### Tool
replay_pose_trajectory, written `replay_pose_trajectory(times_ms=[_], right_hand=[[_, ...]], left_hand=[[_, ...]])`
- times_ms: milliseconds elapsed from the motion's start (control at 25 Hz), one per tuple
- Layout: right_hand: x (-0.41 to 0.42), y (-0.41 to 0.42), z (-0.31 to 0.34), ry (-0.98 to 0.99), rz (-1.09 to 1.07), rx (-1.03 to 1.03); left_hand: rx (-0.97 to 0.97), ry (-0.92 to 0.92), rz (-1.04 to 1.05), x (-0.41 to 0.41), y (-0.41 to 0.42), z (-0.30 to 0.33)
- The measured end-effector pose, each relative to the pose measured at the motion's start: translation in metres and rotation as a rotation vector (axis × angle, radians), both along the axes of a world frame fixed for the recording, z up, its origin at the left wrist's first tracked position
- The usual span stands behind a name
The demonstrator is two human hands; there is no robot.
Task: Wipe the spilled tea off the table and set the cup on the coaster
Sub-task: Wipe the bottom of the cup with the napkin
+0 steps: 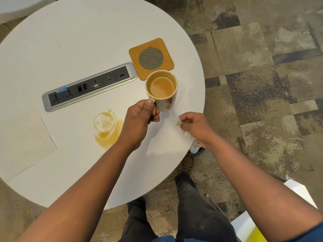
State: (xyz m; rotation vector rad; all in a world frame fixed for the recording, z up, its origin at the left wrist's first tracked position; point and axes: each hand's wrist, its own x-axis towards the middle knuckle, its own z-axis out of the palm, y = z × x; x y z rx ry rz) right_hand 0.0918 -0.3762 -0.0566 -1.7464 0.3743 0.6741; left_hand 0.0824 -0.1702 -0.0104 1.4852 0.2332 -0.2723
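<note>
Gripping the cup (161, 89) by its handle, left hand (139, 117) has its fingers (154, 113) curled round it, thumb on top. Cup is part full of milky tea, upright, its far rim overlapping the near corner of the coaster (151, 58) in this view (cannot tell if it's lifted or resting on the surface (73, 42)). Coaster is square, wooden, with a round woven insert, nothing on it. Right hand (194, 127) sits at the near right edge of the surface, fingers closed on a crumpled white tissue (180, 124). Tea spill (107, 127) is a ring-shaped puddle left of the left wrist, just in front of the socket strip (89, 86). White paper sheet (22, 140) lies flat at far left. Patterned carpet (262, 67) below.
</note>
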Motion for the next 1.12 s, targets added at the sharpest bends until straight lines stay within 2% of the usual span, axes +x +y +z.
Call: replay_pose_trajectory(times_ms=[120, 320, 800, 1120], right_hand=[[0.004, -0.019, -0.003, -0.004, -0.239, 0.069], [0.003, -0.033, -0.01, -0.022, -0.406, 0.169], [0.002, -0.037, -0.021, -0.039, -0.458, 0.227], [0.001, -0.036, -0.022, -0.043, -0.391, 0.247]], left_hand=[[-0.027, 0.013, -0.013, 0.006, -0.007, -0.01], [-0.069, 0.052, -0.032, 0.014, -0.025, -0.026], [-0.11, 0.098, 0.046, 0.017, -0.053, -0.062], [-0.093, 0.107, 0.028, 0.015, -0.05, -0.067]])
